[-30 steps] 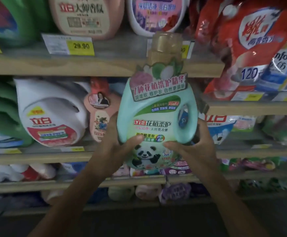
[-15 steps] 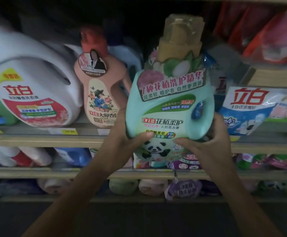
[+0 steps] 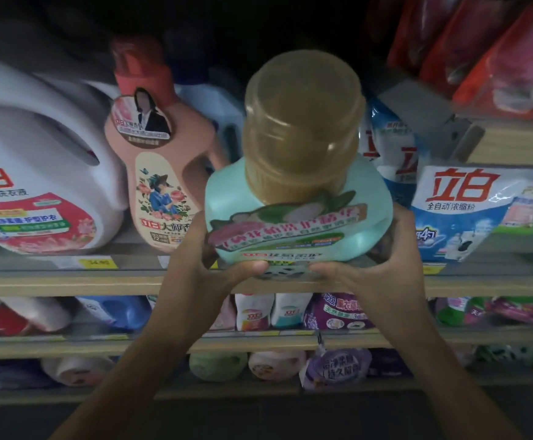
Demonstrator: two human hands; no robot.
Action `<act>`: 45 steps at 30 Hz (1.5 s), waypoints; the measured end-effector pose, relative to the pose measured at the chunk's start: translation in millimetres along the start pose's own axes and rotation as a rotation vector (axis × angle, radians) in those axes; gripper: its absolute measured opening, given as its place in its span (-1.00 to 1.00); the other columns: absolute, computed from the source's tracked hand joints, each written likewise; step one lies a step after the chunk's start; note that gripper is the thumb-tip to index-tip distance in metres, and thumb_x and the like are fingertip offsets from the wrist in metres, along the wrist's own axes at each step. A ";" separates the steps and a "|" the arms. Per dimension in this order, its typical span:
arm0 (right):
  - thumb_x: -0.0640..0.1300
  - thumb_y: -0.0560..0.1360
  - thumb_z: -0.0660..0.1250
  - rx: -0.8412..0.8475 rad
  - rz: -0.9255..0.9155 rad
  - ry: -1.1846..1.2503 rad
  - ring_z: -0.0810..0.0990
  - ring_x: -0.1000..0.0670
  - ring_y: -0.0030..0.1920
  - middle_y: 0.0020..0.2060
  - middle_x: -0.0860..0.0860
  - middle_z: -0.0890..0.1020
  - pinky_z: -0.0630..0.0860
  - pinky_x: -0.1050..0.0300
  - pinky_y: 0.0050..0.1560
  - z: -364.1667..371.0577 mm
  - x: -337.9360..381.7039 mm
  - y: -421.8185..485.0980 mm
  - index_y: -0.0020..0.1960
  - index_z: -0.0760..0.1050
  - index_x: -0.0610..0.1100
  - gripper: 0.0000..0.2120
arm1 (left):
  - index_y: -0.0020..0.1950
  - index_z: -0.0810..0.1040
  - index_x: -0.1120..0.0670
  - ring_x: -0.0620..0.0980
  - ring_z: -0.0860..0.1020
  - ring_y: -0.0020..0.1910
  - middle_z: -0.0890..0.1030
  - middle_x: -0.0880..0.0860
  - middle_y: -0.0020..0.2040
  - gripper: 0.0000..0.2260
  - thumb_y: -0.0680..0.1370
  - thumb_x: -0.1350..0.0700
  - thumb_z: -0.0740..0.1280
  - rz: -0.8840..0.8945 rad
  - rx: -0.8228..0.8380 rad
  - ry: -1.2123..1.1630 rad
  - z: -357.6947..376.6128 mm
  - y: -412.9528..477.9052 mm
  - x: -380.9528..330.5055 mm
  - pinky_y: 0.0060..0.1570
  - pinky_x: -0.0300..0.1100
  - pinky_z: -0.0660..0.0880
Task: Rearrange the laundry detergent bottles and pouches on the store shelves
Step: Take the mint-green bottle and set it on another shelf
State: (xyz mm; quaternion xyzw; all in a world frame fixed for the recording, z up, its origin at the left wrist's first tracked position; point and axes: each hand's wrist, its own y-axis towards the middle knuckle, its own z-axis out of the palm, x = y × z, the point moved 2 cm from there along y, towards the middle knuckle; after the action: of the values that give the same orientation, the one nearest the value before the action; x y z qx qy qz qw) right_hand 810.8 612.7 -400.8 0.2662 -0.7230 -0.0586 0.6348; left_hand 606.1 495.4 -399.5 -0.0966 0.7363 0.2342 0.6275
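Left hand (image 3: 201, 265) at eight o'clock and right hand (image 3: 376, 265) at four o'clock, fingers clasped round the base of mint-green plastic detergent bottle (image 3: 300, 223), tipped cap-forward before wooden shelf edge (image 3: 68, 284).

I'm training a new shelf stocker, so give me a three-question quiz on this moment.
1. True or false: the mint-green bottle is held by both the left hand and the right hand.
2. What stands directly left of the held bottle? A) pink bottle B) purple pouch C) blue pouch
3. Fill in: the held bottle's cap is ____ coloured.

Key: 1 true; 2 A; 3 amber.
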 end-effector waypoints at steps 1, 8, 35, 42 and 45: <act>0.02 0.07 0.75 -0.007 -0.015 -0.019 0.63 0.17 0.19 0.19 0.22 0.62 0.61 0.33 0.07 0.2 0.0 4.6 0.29 0.40 0.25 -0.11 | 0.27 0.57 0.24 -0.35 0.66 0.00 0.73 -0.29 -0.03 -0.41 0.29 0.03 0.50 0.010 -0.008 0.007 0.2 5.1 -2.2 -0.10 -0.55 0.51; 0.15 0.05 0.71 -0.020 -0.015 -0.118 0.60 0.20 0.23 0.20 0.26 0.60 0.59 0.30 0.16 -1.2 -17.8 37.4 0.32 0.37 0.23 -0.08 | 0.29 0.57 0.22 -0.21 0.67 0.10 0.72 -0.02 0.13 -0.50 0.38 0.25 0.57 0.014 -0.023 0.081 8.4 41.8 7.1 0.01 -0.47 0.54; 0.15 0.11 0.70 -0.015 0.241 -0.084 0.66 0.21 0.10 0.12 0.18 0.66 0.68 0.19 -0.04 -21.2 -85.3 63.3 0.27 0.39 0.16 -0.18 | 0.29 0.51 0.00 -0.04 0.68 0.14 0.71 -0.03 0.14 -0.34 0.23 -0.13 0.57 -0.164 0.097 0.099 50.1 112.0 59.2 0.14 0.10 0.63; 0.00 0.22 0.70 0.033 0.227 -0.052 0.67 0.22 0.04 0.09 0.24 0.65 0.65 0.31 -0.12 -23.4 -94.6 71.6 0.22 0.39 0.18 -0.30 | 0.37 0.46 -0.05 -0.25 0.65 0.09 0.68 -0.15 0.14 -0.29 0.25 -0.20 0.49 -0.154 0.047 0.139 58.2 109.4 65.3 0.03 -0.31 0.62; -0.12 0.27 0.68 0.052 0.221 -0.039 0.69 0.24 -0.05 0.04 0.26 0.66 0.63 0.35 -0.21 -24.8 -99.2 77.2 0.22 0.40 0.19 -0.33 | 0.35 0.45 -0.13 -0.43 0.60 0.04 0.66 -0.27 0.10 -0.32 0.27 -0.24 0.47 -0.133 0.007 0.179 61.5 106.9 63.5 -0.14 -0.55 0.51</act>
State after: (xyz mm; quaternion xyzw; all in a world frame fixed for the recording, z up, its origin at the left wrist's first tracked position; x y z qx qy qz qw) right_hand 815.6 730.3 -451.4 0.1998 -0.7615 0.0254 0.6161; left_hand 601.2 626.8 -443.5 -0.1635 0.7823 0.1799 0.5735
